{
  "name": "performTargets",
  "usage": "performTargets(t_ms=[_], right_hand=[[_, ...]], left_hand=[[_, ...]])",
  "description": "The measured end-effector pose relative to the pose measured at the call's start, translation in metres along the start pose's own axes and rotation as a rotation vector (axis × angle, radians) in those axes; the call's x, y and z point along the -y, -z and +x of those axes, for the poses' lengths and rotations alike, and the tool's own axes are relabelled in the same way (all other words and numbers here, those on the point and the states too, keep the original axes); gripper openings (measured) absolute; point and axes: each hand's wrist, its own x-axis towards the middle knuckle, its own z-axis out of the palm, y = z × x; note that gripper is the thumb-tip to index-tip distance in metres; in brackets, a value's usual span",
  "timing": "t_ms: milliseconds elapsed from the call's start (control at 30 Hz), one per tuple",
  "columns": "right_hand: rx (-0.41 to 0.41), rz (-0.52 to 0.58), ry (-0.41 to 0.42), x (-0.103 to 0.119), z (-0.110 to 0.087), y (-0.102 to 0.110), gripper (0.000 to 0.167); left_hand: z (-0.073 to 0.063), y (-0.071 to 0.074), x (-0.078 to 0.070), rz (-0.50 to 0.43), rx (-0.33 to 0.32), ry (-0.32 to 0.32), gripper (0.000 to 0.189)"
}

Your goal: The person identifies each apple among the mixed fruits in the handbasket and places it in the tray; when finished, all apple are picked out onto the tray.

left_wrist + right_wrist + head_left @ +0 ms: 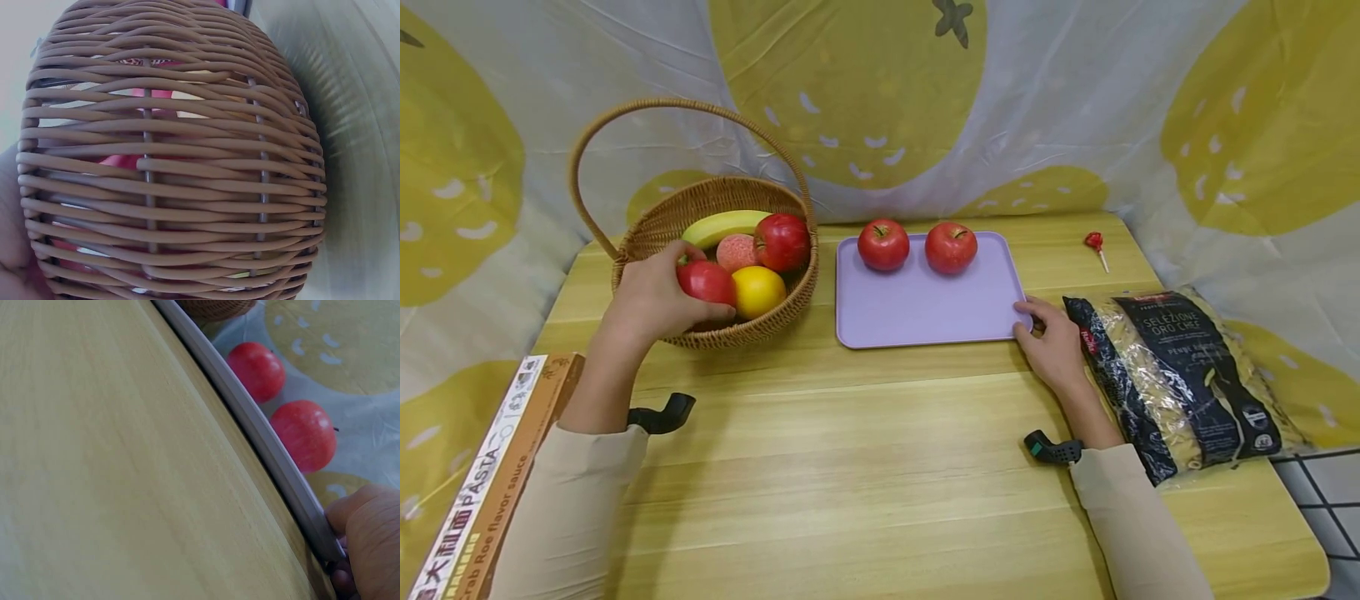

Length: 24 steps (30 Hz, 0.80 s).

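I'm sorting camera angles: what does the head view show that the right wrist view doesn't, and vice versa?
Only head: the lollipop, penne bag, pasta box, banana, and left hand holding a red fruit.
Only right wrist: the lilac tray's near side, edge-on from low down; no extra object.
Both: two red apples, that tray, the right hand at its corner, and the wicker basket, cropped in the wrist view.

red lollipop (1093, 241) behind pasta bag (1187, 375); lettered box (505, 467)

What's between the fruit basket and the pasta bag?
The purple tray bearing two red apples, then the right hand pinching the tray's edge; head view shows it.
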Motion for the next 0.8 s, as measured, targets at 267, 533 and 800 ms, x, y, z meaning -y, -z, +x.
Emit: performTargets(t_ms=[267,533,800], right_hand=[[0.0,-0.009,-0.014,0.0,0.0,-0.001,0.04],[-0.002,-0.013,-0.009,0.0,0.0,0.0,0.04],[0.001,0.006,-0.011,0.001,0.0,0.0,0.039]], left_hand=[[0.0,0.001,0.0,-0.086,-0.096,-0.067,0.082],[-0.004,0.0,-0.013,-0.192,-0.097,-0.029,0.105],[-0.009,-0.004,-0.029,-0.252,-0.141,-0.077,0.095]])
